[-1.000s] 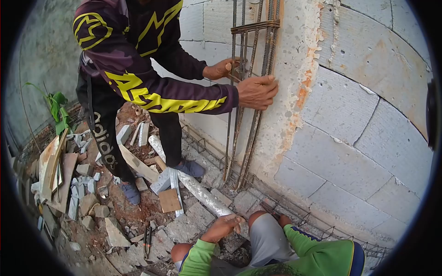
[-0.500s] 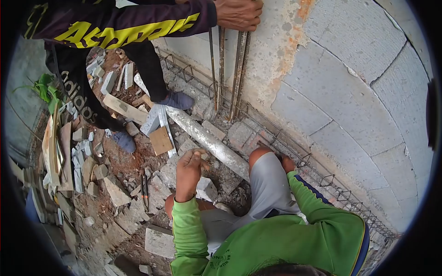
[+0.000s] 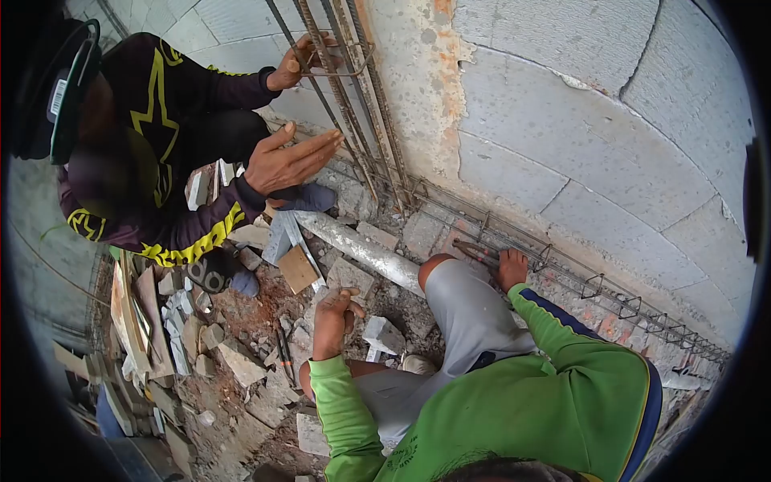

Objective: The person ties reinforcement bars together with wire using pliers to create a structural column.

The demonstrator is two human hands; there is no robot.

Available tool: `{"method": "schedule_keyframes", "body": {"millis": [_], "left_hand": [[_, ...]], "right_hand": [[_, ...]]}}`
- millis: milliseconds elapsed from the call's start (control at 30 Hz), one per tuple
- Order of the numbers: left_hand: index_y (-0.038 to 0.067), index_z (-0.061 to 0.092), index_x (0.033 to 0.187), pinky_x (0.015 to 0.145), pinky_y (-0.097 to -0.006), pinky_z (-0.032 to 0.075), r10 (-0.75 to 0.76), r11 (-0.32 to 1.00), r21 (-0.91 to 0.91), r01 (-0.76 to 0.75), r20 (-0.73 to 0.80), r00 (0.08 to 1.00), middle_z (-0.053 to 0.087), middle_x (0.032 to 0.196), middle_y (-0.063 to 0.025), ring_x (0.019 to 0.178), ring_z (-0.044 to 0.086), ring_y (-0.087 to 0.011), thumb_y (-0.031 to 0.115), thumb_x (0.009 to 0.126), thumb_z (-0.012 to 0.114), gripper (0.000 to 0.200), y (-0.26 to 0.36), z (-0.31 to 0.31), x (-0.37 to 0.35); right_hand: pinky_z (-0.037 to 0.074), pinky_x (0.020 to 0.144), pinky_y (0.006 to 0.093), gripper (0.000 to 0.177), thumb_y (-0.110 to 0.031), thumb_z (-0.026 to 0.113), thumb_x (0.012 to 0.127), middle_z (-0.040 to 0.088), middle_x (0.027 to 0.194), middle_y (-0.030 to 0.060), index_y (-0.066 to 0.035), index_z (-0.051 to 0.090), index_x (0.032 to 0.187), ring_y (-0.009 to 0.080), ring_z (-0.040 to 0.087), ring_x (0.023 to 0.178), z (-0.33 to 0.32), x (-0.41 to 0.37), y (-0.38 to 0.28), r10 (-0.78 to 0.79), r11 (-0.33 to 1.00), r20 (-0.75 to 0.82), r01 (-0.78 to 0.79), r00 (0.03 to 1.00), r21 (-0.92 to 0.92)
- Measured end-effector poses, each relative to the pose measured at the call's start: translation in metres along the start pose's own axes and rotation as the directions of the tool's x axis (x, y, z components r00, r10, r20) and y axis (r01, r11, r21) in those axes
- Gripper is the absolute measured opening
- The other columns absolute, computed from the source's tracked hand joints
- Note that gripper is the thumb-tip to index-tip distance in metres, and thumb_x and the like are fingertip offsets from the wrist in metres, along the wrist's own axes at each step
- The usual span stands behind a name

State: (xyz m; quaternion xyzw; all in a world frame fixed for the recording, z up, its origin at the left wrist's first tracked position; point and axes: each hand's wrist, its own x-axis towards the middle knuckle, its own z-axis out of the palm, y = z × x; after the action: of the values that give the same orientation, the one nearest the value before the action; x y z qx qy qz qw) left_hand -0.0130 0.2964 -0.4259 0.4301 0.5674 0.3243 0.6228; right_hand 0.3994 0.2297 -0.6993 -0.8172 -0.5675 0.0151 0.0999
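Well left of the left hand: board offcuts stacked on edge, likely set aside to keep the kneeling spot open. Just left of the same hand: a dark hand tool flat on the dirt floor, within easy reach.

Left hand: fingers curled narrow, lowered over the rubble beside the knee, probably as a brace. Cannot tell whether anything is pinched inside. Just right of it: a block fragment. Beyond it: a grey concrete post lying diagonally.

Further beyond: a co-worker's hands. One open and flat, the other gripping a tie on the upright rebar cage, seemingly to steady it against the block wall.

Right hand: closed around pliers, jaws toward the low rebar cage along the wall foot. Arm stretched past the knee, apparently to reach the cage from a crouch. Cage running on right of this hand, stirrups evenly spaced.
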Motion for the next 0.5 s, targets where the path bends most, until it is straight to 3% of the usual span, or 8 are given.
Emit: {"method": "schedule_keyframes", "body": {"millis": [133, 300, 367, 467, 500], "left_hand": [[-0.003, 0.062, 0.111, 0.040, -0.0219, 0.027, -0.110, 0.994, 0.017, 0.109, 0.119, 0.987, 0.065, 0.067, -0.0092, 0.041, 0.039, -0.0060, 0.018, 0.102, 0.047, 0.027, -0.013, 0.008, -0.008], [-0.004, 0.063, 0.111, 0.040, -0.0210, 0.027, -0.076, 0.995, 0.070, 0.067, 0.144, 0.987, 0.065, 0.068, -0.0086, 0.041, 0.038, -0.0055, 0.018, 0.101, 0.048, 0.028, -0.011, 0.017, -0.017], [-0.004, 0.063, 0.110, 0.040, -0.0209, 0.028, -0.053, 0.999, -0.003, 0.054, 0.157, 0.986, 0.065, 0.069, -0.0086, 0.041, 0.038, -0.0054, 0.019, 0.102, 0.047, 0.029, -0.010, 0.019, -0.020], [-0.004, 0.063, 0.110, 0.040, -0.0209, 0.028, -0.042, 0.999, -0.001, 0.042, 0.166, 0.985, 0.066, 0.069, -0.0087, 0.041, 0.038, -0.0053, 0.021, 0.103, 0.046, 0.030, -0.009, 0.022, -0.018], [-0.004, 0.063, 0.110, 0.040, -0.0209, 0.028, -0.042, 0.999, 0.003, 0.042, 0.171, 0.984, 0.066, 0.069, -0.0087, 0.041, 0.038, -0.0053, 0.021, 0.103, 0.046, 0.030, -0.008, 0.023, -0.018]], "right_hand": [[0.037, 0.091, 0.0497, 0.057, -0.035, 0.082, 0.067, 0.053, 0.113, 0.0171, -0.005, 0.057, 0.109, 0.0369, 0.047, 0.112, -0.009, -0.006, -0.011, 0.062, 0.996, -0.039, -0.059, 0.997, 0.064], [0.036, 0.093, 0.0505, 0.055, -0.031, 0.080, 0.069, 0.052, 0.116, 0.0170, -0.004, 0.057, 0.112, 0.0368, 0.046, 0.114, -0.001, -0.009, -0.023, 0.104, 0.990, -0.021, -0.101, 0.994, 0.100], [0.035, 0.094, 0.0507, 0.054, -0.028, 0.079, 0.069, 0.051, 0.118, 0.0169, -0.004, 0.058, 0.113, 0.0366, 0.045, 0.115, -0.005, -0.010, -0.026, 0.119, 0.985, 0.003, -0.119, 0.993, 0.127], [0.041, 0.093, 0.0492, 0.039, -0.019, 0.072, 0.076, 0.056, 0.112, 0.0181, -0.005, 0.062, 0.110, 0.0375, 0.051, 0.112, -0.012, -0.007, -0.033, 0.122, 0.967, -0.012, -0.116, 0.993, 0.227], [0.045, 0.089, 0.0470, 0.033, -0.016, 0.070, 0.078, 0.061, 0.106, 0.0184, -0.004, 0.064, 0.108, 0.0374, 0.056, 0.104, -0.015, -0.002, -0.036, 0.125, 0.912, 0.013, -0.120, 0.992, 0.392]]}}
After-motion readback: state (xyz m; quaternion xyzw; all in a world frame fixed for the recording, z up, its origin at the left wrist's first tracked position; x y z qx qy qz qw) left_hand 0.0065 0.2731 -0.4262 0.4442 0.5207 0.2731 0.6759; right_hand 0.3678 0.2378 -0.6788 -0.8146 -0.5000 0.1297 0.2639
